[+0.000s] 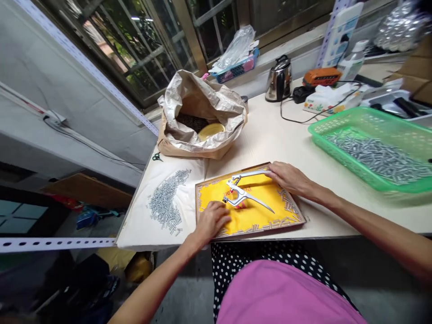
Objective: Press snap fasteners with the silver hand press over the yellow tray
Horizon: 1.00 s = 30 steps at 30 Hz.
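A pair of silver spring-handled pliers [241, 194] is over a shallow tray [302, 215] with a yellow bottom. My right hand [290, 180] is at the tray's far right corner, its fingers closed on the end of the pliers' upper handle. My left hand [212, 219] rests over the tray's front left edge, fingers bent and somewhat apart, close to the pliers' jaws; I see nothing in it. Small metal pins [288, 200] lie along the tray's edges. Red print on the yellow bottom is partly covered by the pliers.
A heap of grey pins [165, 202] lies left of the tray. Behind are an open paper sack [202, 146] with a yellow bowl [212, 131] inside, and small green scissors [157, 157]. At right stands a green basket [374, 180] of pins; a kettle [279, 78] is farther back.
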Tool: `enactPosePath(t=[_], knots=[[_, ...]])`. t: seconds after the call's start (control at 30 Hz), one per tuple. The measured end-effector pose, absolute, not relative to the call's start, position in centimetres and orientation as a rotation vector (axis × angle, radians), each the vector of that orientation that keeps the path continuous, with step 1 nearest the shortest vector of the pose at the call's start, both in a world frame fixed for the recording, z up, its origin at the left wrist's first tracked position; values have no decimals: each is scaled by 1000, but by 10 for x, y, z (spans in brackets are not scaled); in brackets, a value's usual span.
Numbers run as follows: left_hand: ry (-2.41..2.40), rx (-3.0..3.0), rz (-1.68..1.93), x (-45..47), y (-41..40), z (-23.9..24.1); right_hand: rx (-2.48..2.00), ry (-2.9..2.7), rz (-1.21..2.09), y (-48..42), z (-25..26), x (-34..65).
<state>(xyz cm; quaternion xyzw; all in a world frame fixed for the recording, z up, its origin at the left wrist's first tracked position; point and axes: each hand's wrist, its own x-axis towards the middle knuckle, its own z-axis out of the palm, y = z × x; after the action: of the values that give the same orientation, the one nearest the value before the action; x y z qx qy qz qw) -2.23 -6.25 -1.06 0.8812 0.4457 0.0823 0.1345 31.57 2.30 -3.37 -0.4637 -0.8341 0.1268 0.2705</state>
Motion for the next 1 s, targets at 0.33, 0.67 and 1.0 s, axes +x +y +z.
enactPosePath(t=[0.33, 0.67, 1.0], knots=[[2069, 2505, 161, -105, -41, 17, -1196, -2325, 463, 28, -53, 299], [2048, 2529, -388, -149, 61, 0, -1177, -2499, 379, 18, -54, 282], [1956, 2436, 127, -142, 59, 9, -1267, -2537, 52, -34, -26, 244]])
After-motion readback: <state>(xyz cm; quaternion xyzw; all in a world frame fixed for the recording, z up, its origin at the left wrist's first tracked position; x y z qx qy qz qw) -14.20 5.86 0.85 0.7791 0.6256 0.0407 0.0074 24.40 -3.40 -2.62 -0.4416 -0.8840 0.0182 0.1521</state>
